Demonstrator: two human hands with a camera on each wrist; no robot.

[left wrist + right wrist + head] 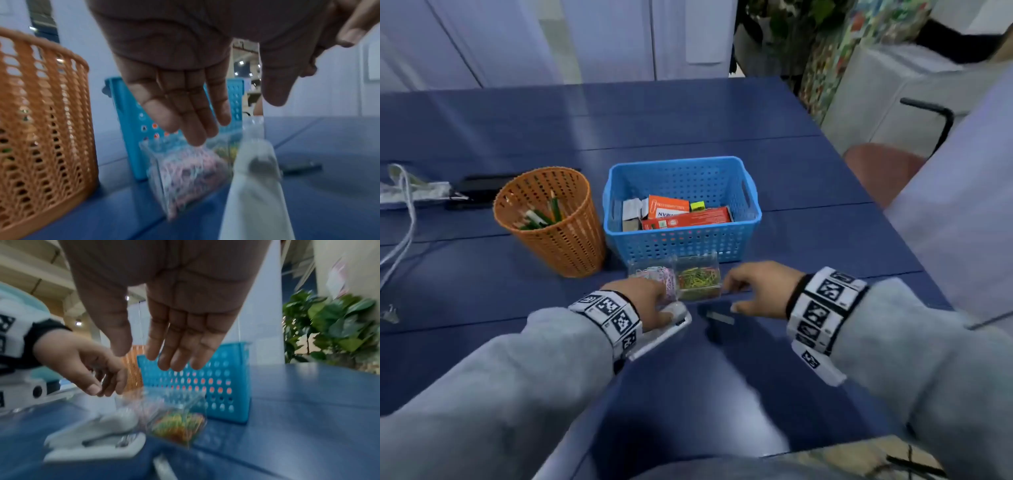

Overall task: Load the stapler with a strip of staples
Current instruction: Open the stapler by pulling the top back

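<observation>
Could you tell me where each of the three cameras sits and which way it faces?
Head: worn on the head, looking forward and down at the blue table; shows both grey sleeves, left hand and right hand.
Left wrist: under the left palm, looking along its straight fingers toward the orange basket; the white stapler lies below.
Right wrist: under the right palm, looking along the fingers; the left hand shows too.
Shared: all three show the blue basket.

Orange pencil cup (551,219) beside blue basket (681,236)
</observation>
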